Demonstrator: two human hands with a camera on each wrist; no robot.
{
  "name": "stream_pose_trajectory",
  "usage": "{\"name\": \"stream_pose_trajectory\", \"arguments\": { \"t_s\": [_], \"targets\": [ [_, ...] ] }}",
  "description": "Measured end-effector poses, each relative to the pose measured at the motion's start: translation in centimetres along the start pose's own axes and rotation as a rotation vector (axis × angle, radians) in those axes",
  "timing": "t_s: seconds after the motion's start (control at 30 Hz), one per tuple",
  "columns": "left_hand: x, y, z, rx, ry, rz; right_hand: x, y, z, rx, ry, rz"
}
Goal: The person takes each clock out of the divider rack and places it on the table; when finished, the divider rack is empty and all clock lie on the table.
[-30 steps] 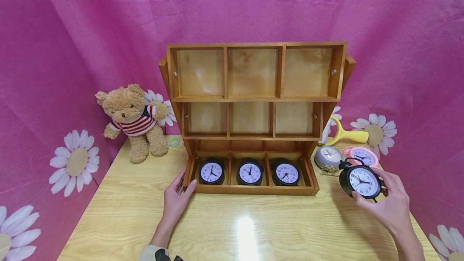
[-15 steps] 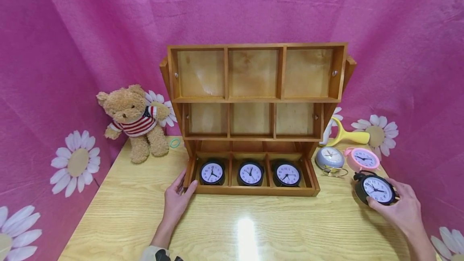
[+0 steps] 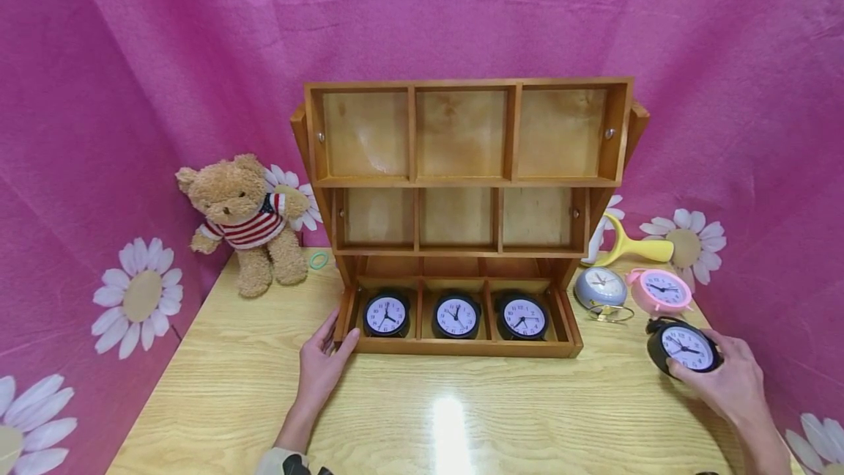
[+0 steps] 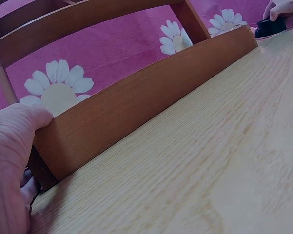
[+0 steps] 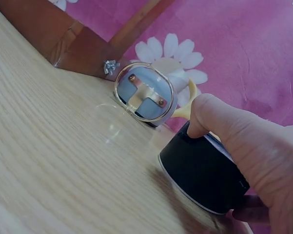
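My right hand (image 3: 728,380) grips a black alarm clock (image 3: 689,347) by its sides, thumb at the front, low over the right of the table. Whether the clock touches the wood I cannot tell. The right wrist view shows the clock's black casing (image 5: 200,170) under my thumb. At left, my left hand (image 3: 323,365) holds the lower left corner of a tiered wooden shelf (image 3: 461,347); its thumb (image 4: 39,117) lies over the front board and its fingers go round the side. Three black alarm clocks, left (image 3: 386,315), middle (image 3: 456,316) and right (image 3: 523,317), occupy the bottom compartments.
A pink alarm clock (image 3: 661,290) and a grey-blue clock (image 3: 600,287) with a gold wire stand are behind the held clock. Behind them lies a yellow-handled tool (image 3: 636,248). A teddy bear (image 3: 240,218) and a green ring (image 3: 319,261) are at the left.
My right hand has carried the black alarm clock rightward and lower, away from the shelf, uncovering the pink clock and the wire stand. In the last half second it barely moves. My left hand stays put.
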State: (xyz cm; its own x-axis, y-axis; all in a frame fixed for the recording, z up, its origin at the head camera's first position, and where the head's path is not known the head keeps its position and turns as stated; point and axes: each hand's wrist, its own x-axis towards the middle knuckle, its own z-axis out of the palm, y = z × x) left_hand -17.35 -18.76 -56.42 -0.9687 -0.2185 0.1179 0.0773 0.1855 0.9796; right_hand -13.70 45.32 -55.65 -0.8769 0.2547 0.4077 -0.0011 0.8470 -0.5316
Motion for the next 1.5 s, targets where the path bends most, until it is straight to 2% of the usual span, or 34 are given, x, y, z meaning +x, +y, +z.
{"name": "stream_pose_trajectory", "arguments": {
  "t_s": [0.23,0.47,0.53,0.63,0.77,0.87,1.03,1.2,1.37,1.5],
  "targets": [
    [-0.1,0.3,-0.1,-0.017,-0.012,0.005,0.0,0.4,0.0,-0.015,-0.024,-0.003],
    [0.0,0.0,-0.1,-0.006,-0.009,0.007,-0.1,0.1,-0.3,-0.033,-0.078,-0.003],
    [0.0,0.0,0.0,-0.009,-0.006,0.007,-0.2,-0.1,-0.3,-0.029,-0.071,-0.020],
    [0.0,0.0,0.0,-0.007,-0.003,0.010,-0.4,-0.8,-0.2,-0.018,-0.029,-0.035],
    [0.1,0.0,0.0,0.000,0.004,0.022,-0.9,-3.0,0.2,0.033,0.100,-0.070],
    [0.0,0.1,0.0,0.001,0.008,0.022,-1.2,-4.9,0.6,0.099,0.183,-0.131],
    [0.0,-0.1,0.1,-0.002,0.007,0.020,-1.2,-7.4,1.5,0.223,0.202,-0.208],
    [0.1,0.0,0.1,-0.030,0.006,0.012,-1.5,-9.2,2.4,0.325,0.115,-0.189],
    [0.1,0.0,0.0,-0.031,-0.001,0.001,-1.9,-10.6,3.8,0.437,-0.039,-0.143],
    [0.1,0.0,0.0,-0.028,-0.003,0.000,-2.1,-11.3,5.4,0.576,-0.155,-0.117]
  ]
}}
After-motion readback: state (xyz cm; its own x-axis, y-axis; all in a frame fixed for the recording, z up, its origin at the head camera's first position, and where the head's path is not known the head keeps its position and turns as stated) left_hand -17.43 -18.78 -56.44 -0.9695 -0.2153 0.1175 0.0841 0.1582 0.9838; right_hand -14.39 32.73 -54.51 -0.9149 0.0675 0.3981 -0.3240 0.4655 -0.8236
